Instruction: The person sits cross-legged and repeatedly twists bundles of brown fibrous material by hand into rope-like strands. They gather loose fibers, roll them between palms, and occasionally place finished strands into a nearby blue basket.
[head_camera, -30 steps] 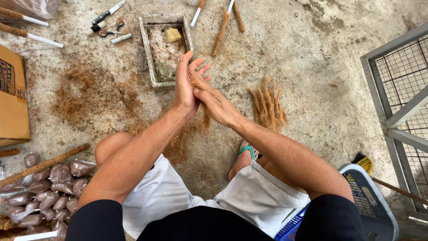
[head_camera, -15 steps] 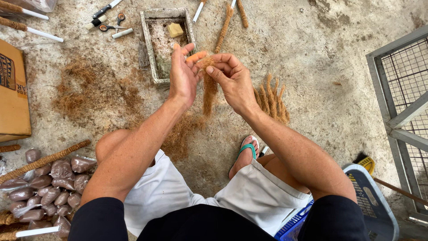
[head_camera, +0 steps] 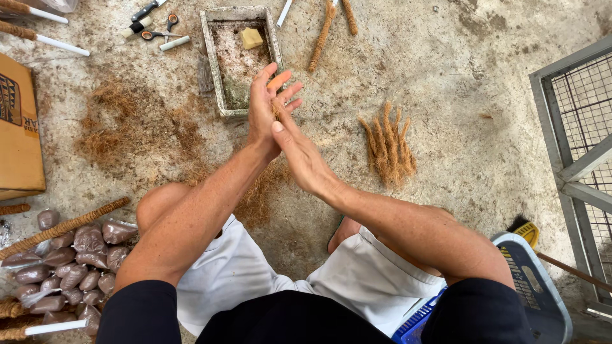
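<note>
Hands pressed palm to palm, the left hand (head_camera: pixel 266 108) and right hand (head_camera: pixel 299 156) roll a thin twist of brown coir fibre (head_camera: pixel 278 113) between them, fingers stretched out flat, not curled; only a small tuft of the fibre shows where the palms meet, above the concrete floor (head_camera: pixel 459 76) and just in front of the shallow grey tray (head_camera: pixel 215 64). Judging from the pressed palms, the step in hand looks like twisting loose fibre into a short strand, like the finished strands (head_camera: pixel 387 148) lying in a bunch on the floor to the right. Carrying on would seem to call for even pressure and a steady sliding of one palm over the other, so the fibre packs tight instead of fraying. Half a second ago the two hands were apart, each pinching the strand near its top while it hung down between them; now they have closed on it and the hanging length is hidden. A second ago they were pressed together much as now. Loose fibre (head_camera: pixel 127 127) stays scattered at the left, and the brown packets (head_camera: pixel 70 267) lie unmoved by the knee.
</note>
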